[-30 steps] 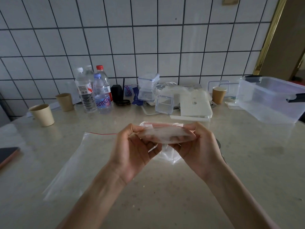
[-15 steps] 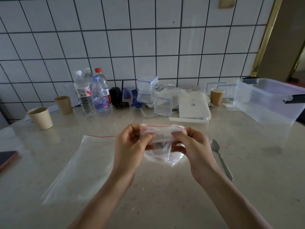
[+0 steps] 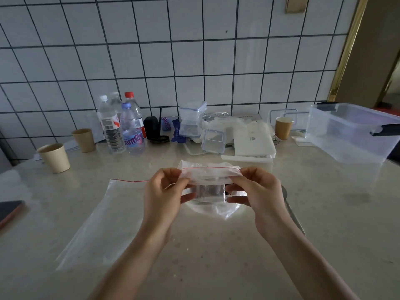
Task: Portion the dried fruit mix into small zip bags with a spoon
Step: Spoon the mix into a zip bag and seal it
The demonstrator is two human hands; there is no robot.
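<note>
Now, head view: left hand and right hand each pinch a top corner of the small zip bag, held above the desk, grip clamped on its red-lined mouth, dark fruit inside. Looks like this portion is filled and being sealed. Spoon lies just right of the right wrist, big zip bag flat at left; more portions probably remain.
</note>
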